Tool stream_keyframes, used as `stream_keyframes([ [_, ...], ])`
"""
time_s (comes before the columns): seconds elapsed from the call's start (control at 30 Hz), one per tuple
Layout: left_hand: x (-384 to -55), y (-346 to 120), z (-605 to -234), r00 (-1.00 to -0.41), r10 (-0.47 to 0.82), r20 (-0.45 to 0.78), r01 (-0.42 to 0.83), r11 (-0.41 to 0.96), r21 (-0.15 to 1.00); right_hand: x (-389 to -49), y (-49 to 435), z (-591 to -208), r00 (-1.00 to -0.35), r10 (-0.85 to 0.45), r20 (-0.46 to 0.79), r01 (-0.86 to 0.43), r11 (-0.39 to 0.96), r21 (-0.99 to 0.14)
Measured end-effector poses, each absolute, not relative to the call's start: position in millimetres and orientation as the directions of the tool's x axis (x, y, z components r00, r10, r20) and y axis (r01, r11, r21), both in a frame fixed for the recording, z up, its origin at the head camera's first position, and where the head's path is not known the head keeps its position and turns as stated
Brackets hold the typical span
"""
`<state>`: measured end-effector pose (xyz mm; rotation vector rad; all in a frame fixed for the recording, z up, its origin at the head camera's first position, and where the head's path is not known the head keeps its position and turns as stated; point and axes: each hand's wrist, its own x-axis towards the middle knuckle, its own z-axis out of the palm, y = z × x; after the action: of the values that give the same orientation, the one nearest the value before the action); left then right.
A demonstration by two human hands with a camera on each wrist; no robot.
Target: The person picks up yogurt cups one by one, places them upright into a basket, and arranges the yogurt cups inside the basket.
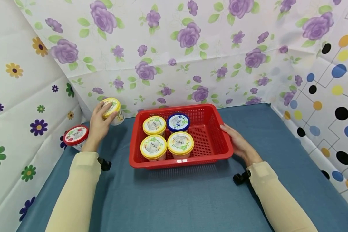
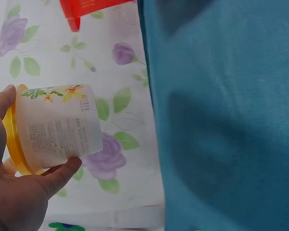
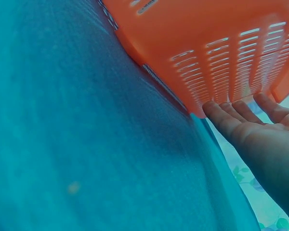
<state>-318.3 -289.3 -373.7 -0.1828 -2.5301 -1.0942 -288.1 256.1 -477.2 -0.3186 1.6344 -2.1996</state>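
Cream sleeves (image 1: 75, 187) outstretched, left hand (image 1: 98, 127) gripping tub (image 1: 118, 119), right hand (image 1: 240, 143) touching basket (image 1: 203, 159)

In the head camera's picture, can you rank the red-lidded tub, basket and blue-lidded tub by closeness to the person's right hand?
1. Basket: touching the right hand.
2. Blue-lidded tub: inside the basket, back row.
3. Red-lidded tub: outside the basket, far left.

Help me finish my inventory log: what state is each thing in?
Basket: upright, partly filled
Three yellow-lidded tubs inside: upright, closed
Blue-lidded tub: upright, closed, in basket
Red-lidded tub: closed, outside basket
Held yellow-lidded tub: closed, outside basket
Left hand: holding that tub
Right hand: touching basket's side
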Motion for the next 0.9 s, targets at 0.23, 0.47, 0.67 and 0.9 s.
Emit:
stream_keyframes([
  [0.23, -320, -287, -359, -0.904, -0.032, 0.426, 0.295, 0.674, 0.678, -289, 257, -478, -0.893, -0.45, -0.027, 0.162, -0.265, -0.951],
  [0.47, -321, -278, -342, -0.887, -0.021, 0.462, 0.334, 0.662, 0.671, -289, 257, -477, -0.885, -0.466, -0.011, 0.156, -0.275, -0.949],
  [0.67, -321, -266, -330, -0.874, -0.001, 0.485, 0.371, 0.644, 0.669, -289, 256, -477, -0.883, -0.47, -0.014, 0.165, -0.281, -0.945],
  [0.9, -322, -256, -325, -0.853, 0.026, 0.522, 0.42, 0.627, 0.656, -289, 257, -478, -0.882, -0.471, -0.021, 0.174, -0.284, -0.943],
])
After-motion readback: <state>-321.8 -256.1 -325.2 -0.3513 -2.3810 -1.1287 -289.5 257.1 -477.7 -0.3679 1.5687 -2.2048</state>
